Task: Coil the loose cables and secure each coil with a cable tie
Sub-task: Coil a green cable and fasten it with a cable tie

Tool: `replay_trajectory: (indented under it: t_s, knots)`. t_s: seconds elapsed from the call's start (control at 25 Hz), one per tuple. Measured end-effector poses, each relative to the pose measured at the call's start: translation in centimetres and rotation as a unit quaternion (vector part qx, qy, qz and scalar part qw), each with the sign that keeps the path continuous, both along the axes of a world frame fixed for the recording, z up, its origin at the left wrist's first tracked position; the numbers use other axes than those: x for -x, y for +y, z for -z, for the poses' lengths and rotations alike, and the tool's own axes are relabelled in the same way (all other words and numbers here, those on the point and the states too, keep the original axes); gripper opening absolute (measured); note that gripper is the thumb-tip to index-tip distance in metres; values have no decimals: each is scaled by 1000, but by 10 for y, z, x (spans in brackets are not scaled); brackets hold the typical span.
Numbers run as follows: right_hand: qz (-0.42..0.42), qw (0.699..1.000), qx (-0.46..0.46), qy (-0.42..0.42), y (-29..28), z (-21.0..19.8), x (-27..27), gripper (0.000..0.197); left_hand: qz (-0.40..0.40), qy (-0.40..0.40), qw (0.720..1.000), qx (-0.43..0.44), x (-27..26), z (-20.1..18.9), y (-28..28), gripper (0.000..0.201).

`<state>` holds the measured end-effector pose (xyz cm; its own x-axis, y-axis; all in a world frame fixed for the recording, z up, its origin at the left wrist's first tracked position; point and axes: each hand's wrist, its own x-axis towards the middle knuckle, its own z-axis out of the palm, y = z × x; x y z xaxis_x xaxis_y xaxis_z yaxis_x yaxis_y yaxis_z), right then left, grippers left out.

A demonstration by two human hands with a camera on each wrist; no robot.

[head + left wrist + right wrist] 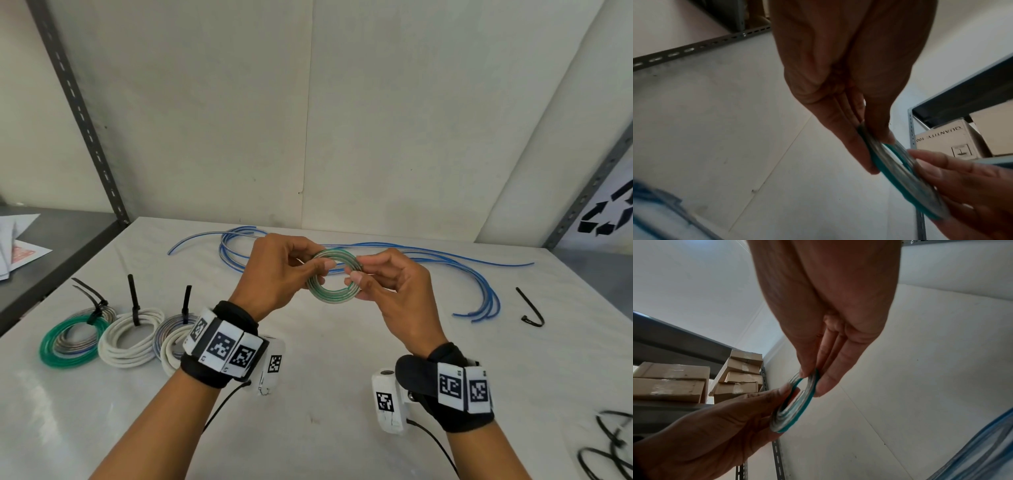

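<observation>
— Above the middle of the counter [342, 394], what are the hands doing?

— Both grip one small coil [334, 277] of green and clear cable, held in the air. The left hand [274, 274] pinches its rim at nine o'clock between thumb and fingers; the right hand [390, 284] pinches it at three o'clock.

— Which way does the coil face?

— Its open hole faces the head camera, tilted a little, so the ring reads as a slightly flattened oval with its longer axis running from ten o'clock to four o'clock. From the left wrist the coil [900, 175] shows nearly edge-on, and from the right wrist too [795, 404].

— Any tie on it?

— I cannot tell; the fingers cover parts of the rim.

— And elsewhere?

— At eight o'clock on the counter lie three finished coils: a green one [68, 342], a white one [128, 337] and a white and clear one [173, 342], each with a black tie standing up. Loose blue cable [445, 263] sprawls behind the hands, from eleven to two o'clock. A spare black tie [531, 308] lies at three o'clock, bent into a hook.
</observation>
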<state>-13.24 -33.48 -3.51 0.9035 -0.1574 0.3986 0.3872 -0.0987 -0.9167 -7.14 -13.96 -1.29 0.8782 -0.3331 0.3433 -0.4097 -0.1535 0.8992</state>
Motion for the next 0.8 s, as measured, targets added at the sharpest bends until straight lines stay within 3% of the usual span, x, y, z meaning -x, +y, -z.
replay_trajectory:
  t_s: [0.16, 0.32, 0.44, 0.64, 0.8]
  knots:
    - [13, 1000, 4, -1, -3, 1, -1, 14, 43, 83, 994, 59, -1, 2, -1, 23]
    - [49, 998, -35, -26, -9, 4, -3, 14, 91, 108, 988, 60, 1, 2, -3, 34]
    - [49, 997, -49, -30, -11, 4, -4, 14, 77, 126, 985, 92, 1, 5, -6, 32]
    - [-24, 996, -82, 2, -11, -1, 0, 25, 54, 129, 984, 106, -1, 4, 0, 31]
    - [-20, 996, -85, -1, -15, -2, 0, 22, 63, 137, 983, 105, -1, 6, -2, 31]
